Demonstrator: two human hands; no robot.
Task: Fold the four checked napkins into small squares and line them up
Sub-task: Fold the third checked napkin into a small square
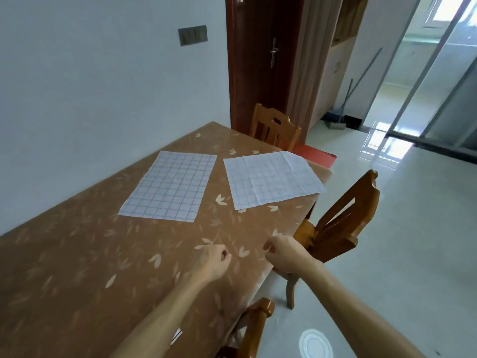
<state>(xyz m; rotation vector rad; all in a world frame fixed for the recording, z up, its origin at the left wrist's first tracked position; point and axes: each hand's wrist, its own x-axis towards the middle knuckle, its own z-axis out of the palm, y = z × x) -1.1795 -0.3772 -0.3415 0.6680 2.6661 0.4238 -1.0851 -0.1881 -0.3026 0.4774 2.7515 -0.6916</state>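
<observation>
Two white checked napkins lie flat and unfolded on the brown leaf-patterned table point(77, 254). The left napkin point(169, 186) sits nearer the wall. The right napkin point(271, 178) shows old crease lines, and its far corner reaches the table's right edge. A small white corner of another napkin point(176, 336) peeks out beside my left forearm. My left hand point(215, 262) hovers over the table with fingers curled in and nothing in it. My right hand point(284, 251) is near the table's right edge, fingers also curled, holding nothing. Both hands are well short of the napkins.
A wooden chair point(340, 226) stands at the table's right side close to my right hand. Another chair point(273, 125) is at the far end, and a third chair point(254, 329) is near the bottom. A white wall runs along the left. Tiled floor opens to the right.
</observation>
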